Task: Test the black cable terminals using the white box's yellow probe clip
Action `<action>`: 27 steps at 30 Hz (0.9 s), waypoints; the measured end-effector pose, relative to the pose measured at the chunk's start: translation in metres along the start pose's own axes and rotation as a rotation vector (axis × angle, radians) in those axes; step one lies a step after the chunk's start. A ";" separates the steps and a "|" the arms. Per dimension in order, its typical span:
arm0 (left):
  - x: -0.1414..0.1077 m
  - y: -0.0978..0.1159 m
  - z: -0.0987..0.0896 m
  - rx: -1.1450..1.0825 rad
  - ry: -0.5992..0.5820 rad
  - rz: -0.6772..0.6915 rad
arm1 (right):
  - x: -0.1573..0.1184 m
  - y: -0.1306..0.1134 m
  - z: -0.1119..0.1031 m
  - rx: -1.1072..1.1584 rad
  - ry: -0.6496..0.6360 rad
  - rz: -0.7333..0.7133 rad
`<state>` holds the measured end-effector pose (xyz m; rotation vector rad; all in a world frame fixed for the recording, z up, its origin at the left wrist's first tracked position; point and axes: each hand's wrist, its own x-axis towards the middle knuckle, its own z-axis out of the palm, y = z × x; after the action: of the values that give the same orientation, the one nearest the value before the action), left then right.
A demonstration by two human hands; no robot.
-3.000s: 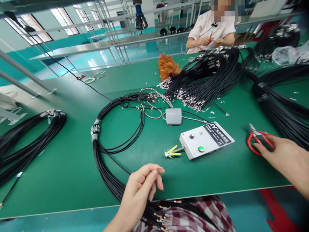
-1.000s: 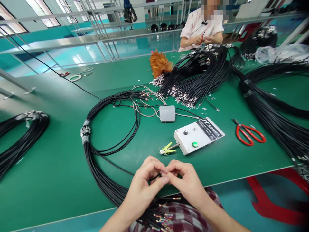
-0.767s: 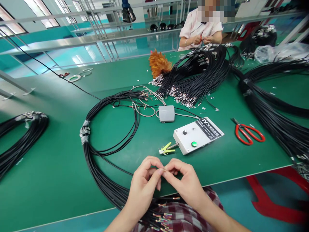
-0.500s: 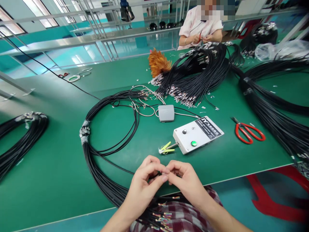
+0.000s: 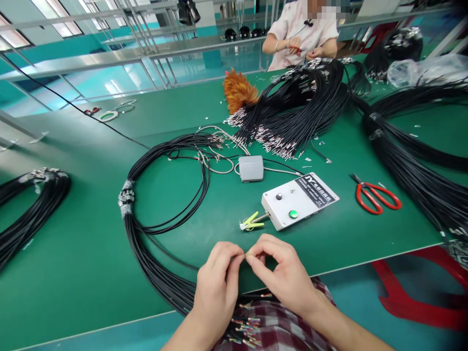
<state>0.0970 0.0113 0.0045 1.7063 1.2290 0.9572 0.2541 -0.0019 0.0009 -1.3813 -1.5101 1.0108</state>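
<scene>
You are holding both hands together at the near edge of the green table (image 5: 91, 268), the left hand (image 5: 217, 282) and the right hand (image 5: 280, 265) each closing thumb and fingertips in a fine pinch. Between them you are gripping a thin wire end (image 5: 245, 255), its strands too small for telling apart; it is apparently leading back to the bundle of black cables (image 5: 149, 263), which is curving over the table and passing beyond the near edge onto the checked cloth (image 5: 278, 321). The wire end is probably weighing next to nothing, bending at slight pressure and risking breakage under a hard pull, while the black jacket is likely proving stiffer and smoother, therefore offering the firmer hold just behind the strands. Farther from that edge, a white control box (image 5: 302, 200) is lying with its yellow clip (image 5: 250, 219) just beyond your fingertips, and red-handled snips (image 5: 372, 197) are resting to its right.
</scene>
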 end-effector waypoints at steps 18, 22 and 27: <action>0.011 -0.005 -0.009 -0.134 -0.125 -0.218 | 0.010 -0.001 -0.008 -0.637 0.005 -0.539; 0.010 -0.011 -0.014 0.022 -0.079 -0.107 | 0.013 0.004 -0.020 -0.683 0.010 -0.601; 0.026 -0.012 -0.016 -0.015 -0.024 -0.166 | 0.029 0.004 -0.038 -0.881 0.104 -0.569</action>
<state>0.0847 0.0417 0.0028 1.5727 1.3215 0.8419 0.2899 0.0287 0.0109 -1.3690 -2.2065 -0.1217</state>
